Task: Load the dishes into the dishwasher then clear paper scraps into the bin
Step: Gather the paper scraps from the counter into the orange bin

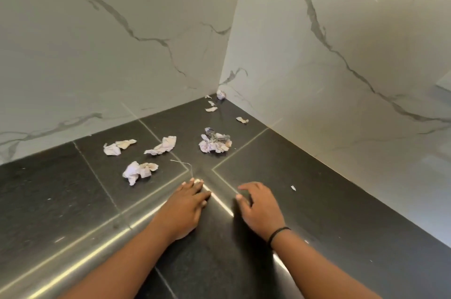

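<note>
Your left hand (pixel 189 203) lay flat on the dark desk (pixel 61 201), fingers straight and together, holding nothing, its fingertips just short of the large crumpled wad (pixel 215 143), which serves as the landmark for everything else. Farthest left of that wad sat a small crumpled scrap (pixel 118 147) near the marble wall (pixel 97 54). Nearer you and left of the wad lay a bigger crushed ball (pixel 138 171), close to your left fingertips but apart from them. Between those and the wad rested a long twisted scrap (pixel 162 146). Beyond the wad, toward the corner, several small bits (pixel 211 108) trailed to a tiny ball (pixel 221 94) touching the wall. Right of the wad and farther back lay another small piece (pixel 242 119). Your right hand (pixel 258 206), a black band (pixel 278 234) on its wrist, hovered nearer you than the wad, fingers loosely spread and lightly bent, gripping nothing. Well right of it lay one tiny white fleck (pixel 293 188).
</note>
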The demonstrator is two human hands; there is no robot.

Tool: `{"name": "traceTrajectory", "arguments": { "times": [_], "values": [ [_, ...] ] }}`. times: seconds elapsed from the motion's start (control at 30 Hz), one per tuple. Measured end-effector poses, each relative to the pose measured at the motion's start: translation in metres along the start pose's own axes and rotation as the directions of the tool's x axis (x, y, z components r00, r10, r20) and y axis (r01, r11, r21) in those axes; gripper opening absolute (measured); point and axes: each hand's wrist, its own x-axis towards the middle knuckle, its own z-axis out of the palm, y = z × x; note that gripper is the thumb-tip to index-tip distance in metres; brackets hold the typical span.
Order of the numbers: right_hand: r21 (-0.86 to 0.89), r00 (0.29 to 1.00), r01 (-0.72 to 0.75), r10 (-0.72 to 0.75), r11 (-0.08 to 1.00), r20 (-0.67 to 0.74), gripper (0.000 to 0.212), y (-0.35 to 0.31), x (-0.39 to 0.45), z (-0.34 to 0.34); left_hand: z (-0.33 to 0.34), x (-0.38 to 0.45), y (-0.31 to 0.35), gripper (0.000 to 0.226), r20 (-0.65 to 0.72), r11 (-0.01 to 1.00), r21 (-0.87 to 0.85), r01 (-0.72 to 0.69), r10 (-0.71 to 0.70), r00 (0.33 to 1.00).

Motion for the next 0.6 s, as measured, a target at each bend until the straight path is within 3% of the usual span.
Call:
{"name": "traceTrajectory", "arguments": {
  "times": [0.07,0.13,0.2,0.27,0.33,0.47,0.6],
  "values": [
    [-0.188,0.983,-0.182,0.180,0.965,-0.026,0.048,0.046,0.009,-0.019,0.004,0.015,-0.002,0.053,-0.016,0.999,-0.039,0.011,-0.012,1.000],
    [-0.246,0.933,-0.337,0.357,0.909,0.040,0.064,0.081,0.014,-0.039,0.007,0.032,-0.003,0.045,-0.025,0.999,-0.048,0.017,-0.019,1.000],
    [-0.260,0.902,-0.364,0.408,0.894,0.139,0.069,0.096,0.019,-0.050,0.006,0.045,-0.001,0.041,-0.033,0.999,-0.031,0.028,-0.029,0.999],
    [-0.329,0.898,-0.339,0.408,0.881,0.167,0.063,0.099,0.025,-0.053,0.007,0.051,-0.001,0.041,-0.063,1.000,0.006,0.018,-0.018,0.998],
    [-0.394,0.921,-0.315,0.379,0.863,0.094,0.048,0.101,0.030,-0.055,0.008,0.049,-0.002,0.043,-0.136,0.999,0.037,0.021,-0.015,0.991],
    [-0.479,0.949,-0.264,0.314,0.837,0.026,0.028,0.103,0.048,-0.057,0.002,0.046,0.006,0.022,-0.140,0.988,0.035,0.151,-0.145,0.979],
    [-0.233,0.965,-0.253,0.261,0.939,0.003,0.027,0.098,0.089,-0.056,-0.008,0.054,0.000,0.038,-0.118,0.931,0.038,0.363,-0.356,0.927]
  ]
}}
